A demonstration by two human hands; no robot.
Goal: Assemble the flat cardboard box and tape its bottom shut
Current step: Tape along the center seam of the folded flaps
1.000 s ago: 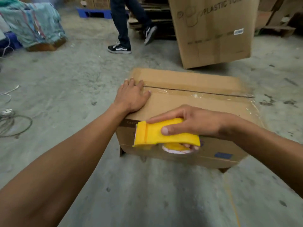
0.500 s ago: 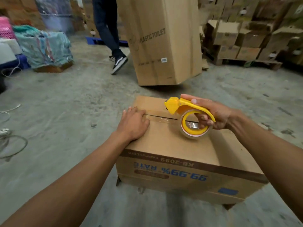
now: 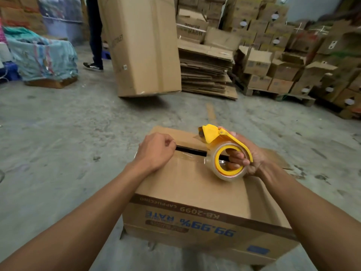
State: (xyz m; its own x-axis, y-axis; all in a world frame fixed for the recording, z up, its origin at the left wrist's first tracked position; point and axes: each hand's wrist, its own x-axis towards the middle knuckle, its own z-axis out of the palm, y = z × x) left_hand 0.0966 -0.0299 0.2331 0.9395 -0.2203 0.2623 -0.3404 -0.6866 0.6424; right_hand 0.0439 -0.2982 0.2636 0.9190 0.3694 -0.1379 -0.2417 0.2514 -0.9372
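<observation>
Yellow tape dispenser (image 3: 224,151), gripped by the right hand (image 3: 248,159), has lifted off the cardboard box (image 3: 195,184); left hand (image 3: 154,151), fingers curled, presses the untaped seam (image 3: 190,150)

Bare floor (image 3: 68,153) left of box (image 3: 195,192), tall carton (image 3: 144,45) beyond (flattened stack (image 3: 205,75) beside it)

left hand (image 3: 155,151) on box (image 3: 195,188) seam; right hand (image 3: 248,159) grips tape dispenser (image 3: 224,149).
</observation>
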